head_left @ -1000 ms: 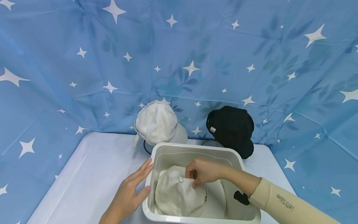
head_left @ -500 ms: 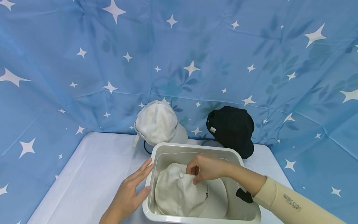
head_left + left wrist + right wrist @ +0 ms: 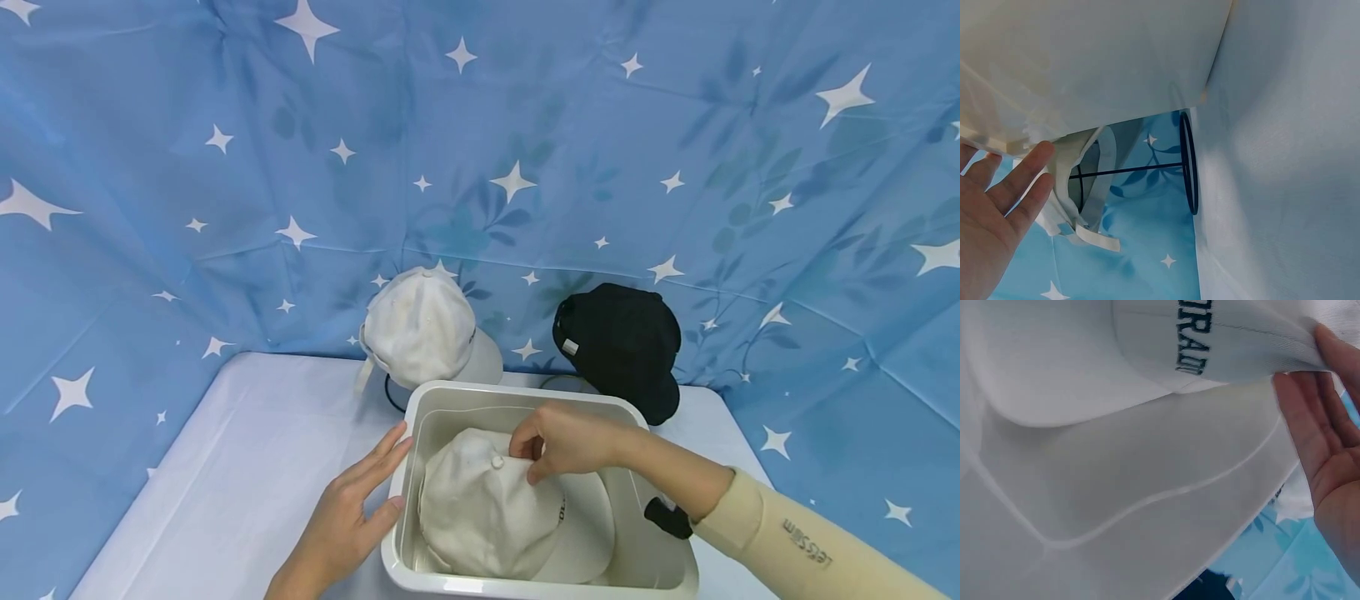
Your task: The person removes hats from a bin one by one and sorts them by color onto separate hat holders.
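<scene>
A cream baseball cap (image 3: 487,517) with dark lettering on its front lies in a pale plastic bin (image 3: 517,392), brim toward the right. My right hand (image 3: 566,440) pinches the cap's crown between thumb and fingers. In the right wrist view, the right hand (image 3: 1335,431) holds a fold of the cap's fabric (image 3: 1260,344) above the bin's inner wall. My left hand (image 3: 337,512) has its fingers extended against the bin's left side. Seen from the left wrist, the left hand's fingers (image 3: 1022,178) are spread at the rim of the bin.
Behind the bin, a white cap (image 3: 420,329) sits on a black wire stand (image 3: 1190,165). A black cap (image 3: 622,350) is at the back right. The table (image 3: 247,450) has a white cover, and a blue star-patterned curtain (image 3: 450,150) rises behind it.
The right hand has moved slightly up and to the right, and the cream cap has risen a little with it. The left hand stays at the bin.
</scene>
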{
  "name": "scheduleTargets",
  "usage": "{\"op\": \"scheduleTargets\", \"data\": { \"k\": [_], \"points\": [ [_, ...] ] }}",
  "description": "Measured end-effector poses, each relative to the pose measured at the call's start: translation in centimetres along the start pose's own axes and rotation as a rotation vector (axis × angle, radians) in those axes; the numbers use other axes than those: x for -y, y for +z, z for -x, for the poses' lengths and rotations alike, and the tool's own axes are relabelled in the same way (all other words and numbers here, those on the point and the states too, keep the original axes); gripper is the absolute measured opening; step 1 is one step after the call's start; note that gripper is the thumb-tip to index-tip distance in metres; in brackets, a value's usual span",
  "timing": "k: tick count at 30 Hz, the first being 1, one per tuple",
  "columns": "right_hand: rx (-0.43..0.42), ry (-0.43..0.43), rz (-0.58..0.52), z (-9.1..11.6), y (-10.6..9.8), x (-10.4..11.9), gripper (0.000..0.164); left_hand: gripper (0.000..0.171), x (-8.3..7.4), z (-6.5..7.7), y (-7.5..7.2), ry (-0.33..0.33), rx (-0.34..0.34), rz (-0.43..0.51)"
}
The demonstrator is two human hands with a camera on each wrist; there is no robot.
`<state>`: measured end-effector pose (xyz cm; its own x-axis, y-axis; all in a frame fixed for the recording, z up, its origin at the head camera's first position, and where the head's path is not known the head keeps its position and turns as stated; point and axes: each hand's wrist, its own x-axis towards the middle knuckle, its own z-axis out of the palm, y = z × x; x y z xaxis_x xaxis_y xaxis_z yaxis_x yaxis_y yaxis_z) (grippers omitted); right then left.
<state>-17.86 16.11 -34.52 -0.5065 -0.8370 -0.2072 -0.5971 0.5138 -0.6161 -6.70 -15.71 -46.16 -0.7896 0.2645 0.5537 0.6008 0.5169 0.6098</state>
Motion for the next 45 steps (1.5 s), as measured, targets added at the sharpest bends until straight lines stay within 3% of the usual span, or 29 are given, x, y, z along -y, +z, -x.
{"op": "scheduleTargets", "data": {
  "k": [15, 45],
  "points": [
    [-0.062, -0.038, -0.014, 1.6, -1.6, 0.5, 0.023, 0.060, 0.1, 0.0, 0.0, 0.003, 0.002, 0.011],
    [-0.164, -0.005, 0.024, 4.6, -5.3, 2.9, 0.022, 0.061, 0.1, -0.1, 0.1, 0.022, -0.015, 0.017]
  ]
}}
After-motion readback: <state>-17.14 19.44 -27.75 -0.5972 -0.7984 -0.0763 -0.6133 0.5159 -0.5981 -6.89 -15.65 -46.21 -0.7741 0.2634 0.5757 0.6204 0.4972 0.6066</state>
